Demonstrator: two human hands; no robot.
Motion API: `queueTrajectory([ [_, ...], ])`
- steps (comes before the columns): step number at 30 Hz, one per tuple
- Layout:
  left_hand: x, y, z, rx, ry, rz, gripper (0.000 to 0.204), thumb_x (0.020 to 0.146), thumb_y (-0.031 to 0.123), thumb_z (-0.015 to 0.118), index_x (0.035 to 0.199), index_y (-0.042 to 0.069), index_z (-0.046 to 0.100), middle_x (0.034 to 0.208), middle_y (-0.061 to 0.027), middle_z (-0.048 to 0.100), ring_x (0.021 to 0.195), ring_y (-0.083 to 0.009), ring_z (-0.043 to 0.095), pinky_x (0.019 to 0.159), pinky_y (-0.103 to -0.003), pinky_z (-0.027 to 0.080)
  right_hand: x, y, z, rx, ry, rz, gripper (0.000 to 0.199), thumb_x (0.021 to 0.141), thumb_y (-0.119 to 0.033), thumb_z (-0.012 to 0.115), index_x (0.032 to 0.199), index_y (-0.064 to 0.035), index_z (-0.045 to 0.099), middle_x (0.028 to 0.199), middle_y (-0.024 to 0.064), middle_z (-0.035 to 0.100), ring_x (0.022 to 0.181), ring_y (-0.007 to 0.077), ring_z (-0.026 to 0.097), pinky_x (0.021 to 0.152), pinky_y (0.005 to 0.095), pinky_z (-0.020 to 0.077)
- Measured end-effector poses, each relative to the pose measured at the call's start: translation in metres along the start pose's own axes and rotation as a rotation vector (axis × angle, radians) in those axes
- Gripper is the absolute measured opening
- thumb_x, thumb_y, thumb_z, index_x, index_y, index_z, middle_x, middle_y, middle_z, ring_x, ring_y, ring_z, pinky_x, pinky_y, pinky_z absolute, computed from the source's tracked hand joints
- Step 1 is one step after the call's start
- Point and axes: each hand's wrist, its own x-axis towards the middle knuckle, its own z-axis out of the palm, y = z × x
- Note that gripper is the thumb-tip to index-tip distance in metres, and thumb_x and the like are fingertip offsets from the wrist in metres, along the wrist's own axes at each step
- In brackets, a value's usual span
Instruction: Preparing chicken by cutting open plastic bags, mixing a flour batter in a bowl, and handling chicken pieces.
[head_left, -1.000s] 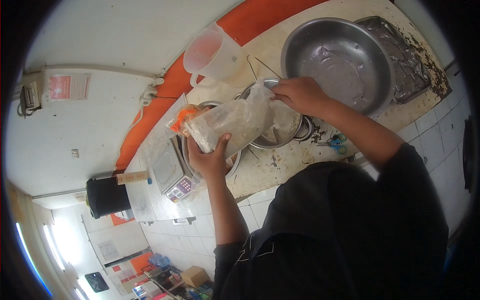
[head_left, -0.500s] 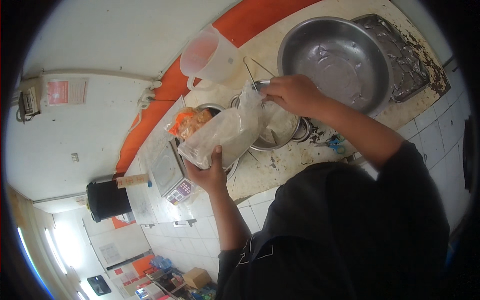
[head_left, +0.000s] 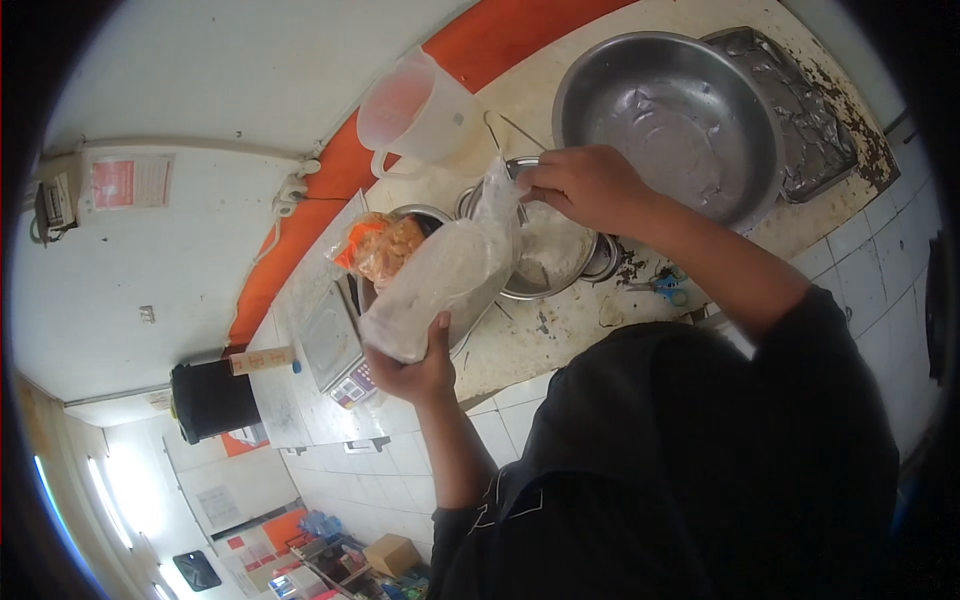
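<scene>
Between my two hands hangs a clear plastic bag [head_left: 440, 275] of whitish contents, slanting above the counter. My left hand [head_left: 415, 370] is closed round its lower left end, thumb on top. At the bag's gathered upper end, my right hand [head_left: 585, 185] has its fingers pinched together. Just beneath that hand lies a round metal bowl [head_left: 535, 293] with white powder [head_left: 560, 245] in it, partly hidden by the bag. Behind the bag, a clear packet of orange-brown food [head_left: 385, 248] rests over another metal container.
A large steel basin [head_left: 680, 140] stands at the right beside a foil-covered tray [head_left: 790, 120]. Against the wall is a translucent jug [head_left: 420, 115]. Blue-handled scissors [head_left: 668, 287] lie near the counter's front edge; a weighing scale [head_left: 340, 345] sits at the left.
The bag's lower end has sagged and looks rounder and fuller. Both hands have shifted only slightly, still on the bag.
</scene>
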Motion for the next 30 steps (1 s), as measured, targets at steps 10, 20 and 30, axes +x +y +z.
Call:
queueTrajectory([
  [10, -0.008, -0.015, 0.019, -0.165, 0.091, -0.073, 0.052, 0.070, 0.013, 0.086, 0.110, -0.004, 0.058, 0.109, -0.0142, 0.064, 0.095, -0.0204, 0.062, 0.083, -0.032, 0.050, 0.001, 0.005, 0.012, -0.045, 0.003, 0.002, 0.016, 0.087, -0.028, 0.064, 0.096, -0.0171, 0.070, 0.081, 0.0036, 0.064, 0.075, 0.0260, 0.064, 0.064, 0.0403, 0.0504],
  [20, -0.028, -0.018, 0.034, -0.075, 0.035, -0.215, 0.053, 0.078, 0.008, 0.079, 0.123, -0.005, 0.053, 0.114, -0.0160, 0.063, 0.099, -0.0220, 0.062, 0.087, -0.031, 0.050, 0.004, 0.019, 0.026, 0.035, -0.030, 0.109, 0.018, 0.089, -0.031, 0.063, 0.096, -0.0162, 0.071, 0.082, 0.0046, 0.064, 0.077, 0.0278, 0.064, 0.068, 0.0414, 0.0505],
  [30, -0.059, -0.039, 0.056, -0.883, 0.149, -0.755, 0.071, 0.097, 0.055, 0.043, 0.148, 0.008, 0.025, 0.146, -0.0121, 0.040, 0.130, -0.0284, 0.045, 0.109, -0.044, 0.039, 0.086, -0.048, -0.012, 0.511, -0.234, 0.073, 0.028, 0.087, -0.023, 0.063, 0.113, -0.0121, 0.064, 0.104, 0.0097, 0.069, 0.092, 0.0246, 0.067, 0.080, 0.0359, 0.0505],
])
